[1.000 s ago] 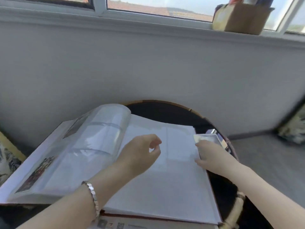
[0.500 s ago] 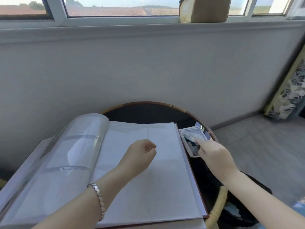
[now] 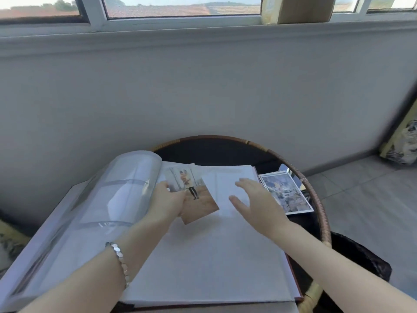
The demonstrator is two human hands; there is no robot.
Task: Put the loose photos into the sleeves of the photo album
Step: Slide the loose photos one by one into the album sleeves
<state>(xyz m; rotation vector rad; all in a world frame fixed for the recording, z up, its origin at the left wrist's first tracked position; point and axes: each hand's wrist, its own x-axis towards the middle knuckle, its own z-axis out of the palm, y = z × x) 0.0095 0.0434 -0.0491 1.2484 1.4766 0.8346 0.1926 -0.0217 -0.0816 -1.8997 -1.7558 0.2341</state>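
Photo album (image 3: 203, 256) lies open on the worktop (image 3: 214, 152), near edge right at the bottom of the view. Its right-hand side looks blank to me, no pic in any pocket that I can make out. Left wrist has a metal bracelet (image 3: 119, 260) on it, fwiw. On the album's left side the clear sleeve leaf (image 3: 112, 195) is curled up in an arch, not lying flat. It seems mostly see-through, tho there's a dark strip low down under it that could be a filled pocket. Idk, too blurry.

Further in, the left hand (image 3: 167, 202) pinches one photo (image 3: 194, 195) by its left edge, w/ the pic tilted and held over the page near the fold. It shows someone standing in a yellowish coat, and it's not in a sleeve yet. The right hand (image 3: 255, 202) is empty, fingers spread and relaxed over the right side of the album. Touching or hovering, can't tell.

Just beside the album's right edge sits the stack of loose photos (image 3: 285, 193). Several deep afaict, exact count no clue.

So imo progress is early-ish: one pic picked & abt to go in, zero confirmed sleeved on this spread, whole stack left to do. Next bit prob needs the right hand to open a pocket while the left slides the pic in.

Beyond that it's a grey wall (image 3: 203, 86), then a cardboard box (image 3: 302, 10) up on the window sill (image 3: 180, 30).
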